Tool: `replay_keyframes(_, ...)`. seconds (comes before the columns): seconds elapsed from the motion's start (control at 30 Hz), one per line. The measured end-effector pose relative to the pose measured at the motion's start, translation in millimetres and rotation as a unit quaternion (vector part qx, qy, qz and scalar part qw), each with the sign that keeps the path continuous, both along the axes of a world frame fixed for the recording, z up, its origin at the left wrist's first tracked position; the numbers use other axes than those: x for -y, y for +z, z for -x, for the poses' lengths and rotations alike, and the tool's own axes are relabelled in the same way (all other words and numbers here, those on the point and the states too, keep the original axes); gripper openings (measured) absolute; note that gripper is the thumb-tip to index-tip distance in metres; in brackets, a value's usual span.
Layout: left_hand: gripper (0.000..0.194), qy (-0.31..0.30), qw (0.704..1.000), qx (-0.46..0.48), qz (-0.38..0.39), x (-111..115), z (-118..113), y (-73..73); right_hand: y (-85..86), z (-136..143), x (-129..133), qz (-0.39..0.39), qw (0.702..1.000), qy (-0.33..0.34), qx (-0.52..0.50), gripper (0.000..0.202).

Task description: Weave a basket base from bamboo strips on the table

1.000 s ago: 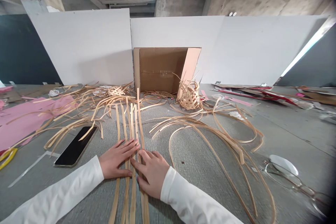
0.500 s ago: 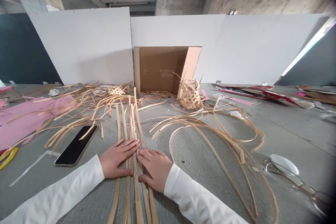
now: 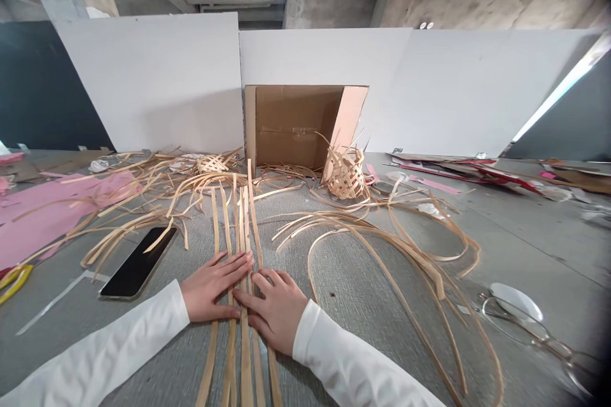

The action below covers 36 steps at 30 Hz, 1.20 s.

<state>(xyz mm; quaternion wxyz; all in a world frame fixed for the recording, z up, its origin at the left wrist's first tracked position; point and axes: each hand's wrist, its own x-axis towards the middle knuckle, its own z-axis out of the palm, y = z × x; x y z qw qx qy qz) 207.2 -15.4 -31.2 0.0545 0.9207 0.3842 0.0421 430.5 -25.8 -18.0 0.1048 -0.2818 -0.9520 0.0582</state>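
Several long flat bamboo strips [image 3: 245,356] lie side by side on the grey surface, running away from me. My left hand [image 3: 216,286] lies flat across the left strips with its fingers stretched out, pressing them down. Close beside it, my right hand [image 3: 274,306] rests on the strips at the right, its fingers spread and its index finger reaching over the middle ones. Neither hand is wrapped around a strip. Parts of the strips are hidden under both palms.
A black phone [image 3: 138,264] lies left of my hands, near yellow-handled scissors [image 3: 16,283]. More loose strips [image 3: 405,251] curve on the right, with eyeglasses [image 3: 520,321] beyond. At the back stand a woven bamboo piece [image 3: 347,175] and an open cardboard box [image 3: 298,124].
My right hand has shifted slightly left, its fingers spreading further over the middle strips. One or two strips under it have moved left, closer to the others. My left hand stays in place.
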Motion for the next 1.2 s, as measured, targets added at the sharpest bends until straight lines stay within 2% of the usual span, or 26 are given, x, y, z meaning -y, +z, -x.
replay_keyframes(0.33,0.078,-0.040,0.999,0.012,0.020,-1.8,7.3,3.3,3.9,-2.5,-1.5,0.011,1.000,0.010,0.018,0.041)
replay_keyframes(0.7,0.087,-0.050,0.998,0.002,0.022,1.3,3.5,5.2,2.6,-5.0,-5.9,0.014,0.999,0.019,0.027,0.038)
replay_keyframes(0.9,0.065,-0.030,1.000,0.001,0.001,1.3,1.7,0.8,1.3,-4.9,-3.0,0.002,1.000,0.014,0.020,0.041)
replay_keyframes(1.2,0.064,-0.019,0.999,0.003,-0.036,2.3,-2.6,-3.7,-2.1,4.1,-5.6,-0.016,1.000,0.009,0.005,0.034)
